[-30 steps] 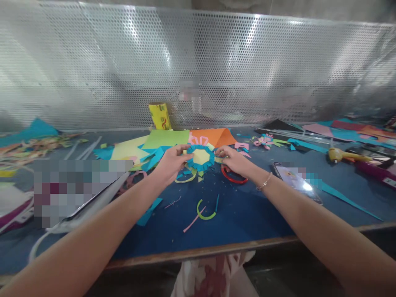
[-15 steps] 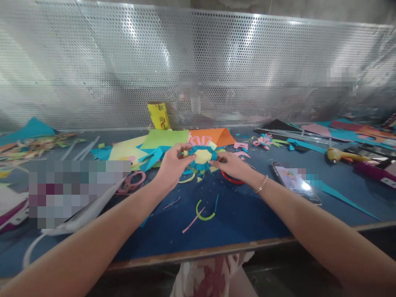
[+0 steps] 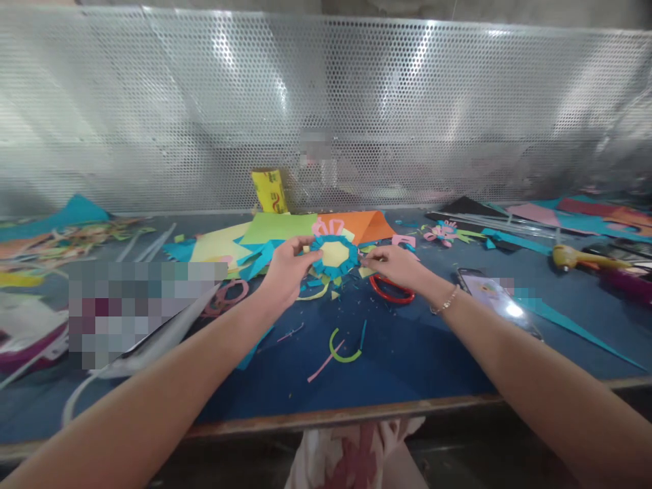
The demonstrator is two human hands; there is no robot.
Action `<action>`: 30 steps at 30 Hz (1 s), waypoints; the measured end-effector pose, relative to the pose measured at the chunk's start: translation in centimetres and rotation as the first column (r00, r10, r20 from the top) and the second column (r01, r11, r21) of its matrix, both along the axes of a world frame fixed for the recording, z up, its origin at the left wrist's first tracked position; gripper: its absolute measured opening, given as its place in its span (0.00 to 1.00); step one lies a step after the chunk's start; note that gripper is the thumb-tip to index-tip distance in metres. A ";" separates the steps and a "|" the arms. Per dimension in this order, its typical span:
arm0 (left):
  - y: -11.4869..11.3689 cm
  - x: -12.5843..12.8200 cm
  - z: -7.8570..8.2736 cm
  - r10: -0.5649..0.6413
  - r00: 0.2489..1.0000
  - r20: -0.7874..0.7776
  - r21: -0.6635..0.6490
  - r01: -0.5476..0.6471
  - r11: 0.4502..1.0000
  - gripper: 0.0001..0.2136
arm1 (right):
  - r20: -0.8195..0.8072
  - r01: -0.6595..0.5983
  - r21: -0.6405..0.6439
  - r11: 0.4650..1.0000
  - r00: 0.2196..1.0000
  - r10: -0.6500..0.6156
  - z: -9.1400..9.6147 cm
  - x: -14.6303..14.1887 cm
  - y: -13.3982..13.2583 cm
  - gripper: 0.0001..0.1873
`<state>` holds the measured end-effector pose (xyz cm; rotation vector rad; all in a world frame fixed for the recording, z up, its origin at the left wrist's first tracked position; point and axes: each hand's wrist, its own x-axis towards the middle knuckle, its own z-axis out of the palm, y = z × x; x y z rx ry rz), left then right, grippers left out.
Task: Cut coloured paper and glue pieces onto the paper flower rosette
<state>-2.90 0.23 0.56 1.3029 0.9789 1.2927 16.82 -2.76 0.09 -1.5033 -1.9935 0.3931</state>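
Short of the table edge (image 3: 326, 417), paper strips (image 3: 347, 358) are scattered; a blue-fringed yellow rosette (image 3: 335, 255) is pinched by the left hand (image 3: 286, 273); the right hand's (image 3: 394, 267) grip cannot be told.

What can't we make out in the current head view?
All head view:
- Yellow-centred blue paper rosette: back hidden by its own front.
- Right hand: contact with rosette's edge too small to tell.
- Upright yellow printed packet: lettering too small.
- Flat rectangular panel, left: surface pixelated.
- Purple object: cut off by right edge.

Lit phone (image 3: 489, 293); yellow packet (image 3: 269, 191); perforated panel (image 3: 377, 102).
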 end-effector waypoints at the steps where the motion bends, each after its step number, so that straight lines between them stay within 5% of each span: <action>1: 0.1 0.0 0.1 -0.002 1.000 0.024 -0.021 0.003 1.000 0.15 | 0.039 0.029 0.013 0.999 0.999 -0.030 0.0 0.2 0.0 0.14; 10: 0.7 -0.4 0.1 -0.155 0.967 0.201 -0.178 0.192 0.965 0.09 | 0.385 0.267 0.127 0.955 0.874 -0.296 0.8 1.5 -0.8 0.17; 12: 0.7 -0.4 0.0 -0.167 0.963 0.210 -0.208 0.211 0.955 0.08 | 0.342 0.250 0.137 0.959 0.896 -0.283 0.8 1.6 -0.8 0.14; 16: 0.5 -0.3 0.1 -0.137 0.971 0.196 -0.231 0.182 0.956 0.09 | 0.186 0.179 0.146 0.973 0.961 -0.205 0.4 1.9 -0.2 0.23; 23: 0.3 0.0 0.3 -0.134 0.964 0.228 -0.287 0.198 0.937 0.07 | -0.034 0.171 0.000 0.985 0.985 -0.170 0.2 2.0 0.8 0.14; 26: 0.4 -0.1 0.5 -0.115 0.944 0.310 -0.397 0.238 0.886 0.06 | -0.113 0.103 -0.142 0.984 0.986 -0.119 0.4 1.7 0.4 0.14; 30: 0.6 -0.4 0.8 -0.113 0.885 0.452 -0.554 0.377 0.742 0.11 | -0.120 -0.015 -0.205 0.979 0.993 -0.010 0.5 1.3 -0.4 0.11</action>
